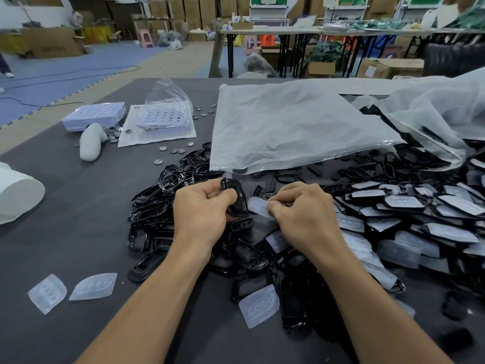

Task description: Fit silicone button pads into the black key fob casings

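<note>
My left hand [203, 206] grips a black key fob casing [236, 199] by its side, thumb across its top. Just to the right, my right hand [301, 208] pinches a translucent silicone button pad [258, 206] whose free end touches the casing's edge. Beneath and around both hands lies a heap of empty black casings [162, 208]. To the right, several casings with pads fitted [404, 203] are stacked in a pile. Loose pads lie near me: two at the left [47, 292] [93, 286] and one between my forearms [259, 306].
A large frosted plastic bag [296, 127] covers the table's middle back, and a crumpled one [433, 114] sits at the right. Trays of coin batteries [95, 115] [165, 120] and loose coin cells [173, 150] lie back left. A white roll [18, 193] stands at the left edge.
</note>
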The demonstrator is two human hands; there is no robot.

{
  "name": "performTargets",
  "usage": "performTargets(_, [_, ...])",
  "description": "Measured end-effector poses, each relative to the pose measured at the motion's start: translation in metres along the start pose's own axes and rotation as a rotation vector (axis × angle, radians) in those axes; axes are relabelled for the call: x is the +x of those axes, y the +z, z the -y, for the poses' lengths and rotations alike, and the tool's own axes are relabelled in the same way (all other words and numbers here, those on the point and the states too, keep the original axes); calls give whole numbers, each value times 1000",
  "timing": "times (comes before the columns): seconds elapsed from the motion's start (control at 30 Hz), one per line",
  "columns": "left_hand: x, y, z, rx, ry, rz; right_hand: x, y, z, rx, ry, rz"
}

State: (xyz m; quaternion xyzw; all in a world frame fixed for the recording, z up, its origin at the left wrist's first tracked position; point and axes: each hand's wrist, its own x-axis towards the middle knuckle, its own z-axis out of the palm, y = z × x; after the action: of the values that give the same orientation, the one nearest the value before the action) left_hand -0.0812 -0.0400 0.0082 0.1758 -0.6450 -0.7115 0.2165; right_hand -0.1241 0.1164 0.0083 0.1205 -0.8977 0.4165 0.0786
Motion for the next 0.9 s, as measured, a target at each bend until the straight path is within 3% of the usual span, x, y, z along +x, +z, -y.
performTargets(0.1, [0, -1, 1, 4, -7, 2, 1, -4, 5, 442, 158, -20])
performTargets(0.2, [1, -1, 4, 31, -24, -24, 0, -5, 12, 825, 302, 64])
performTargets(0.4, [-2, -1, 6, 65, 0, -38, -8, 1, 26, 1072, 392, 218])
performTargets(0.5, [-5, 1, 2, 14, 11, 31, -12, 7, 29, 995, 343, 243])
performTargets(0.7, [-8, 5, 2, -41, -11, 74, -17, 15, 28, 382, 121, 31])
performTargets(0.9, [-9, 6, 0, -180, -99, 181, -18, 19, 27, 204, 7, -177])
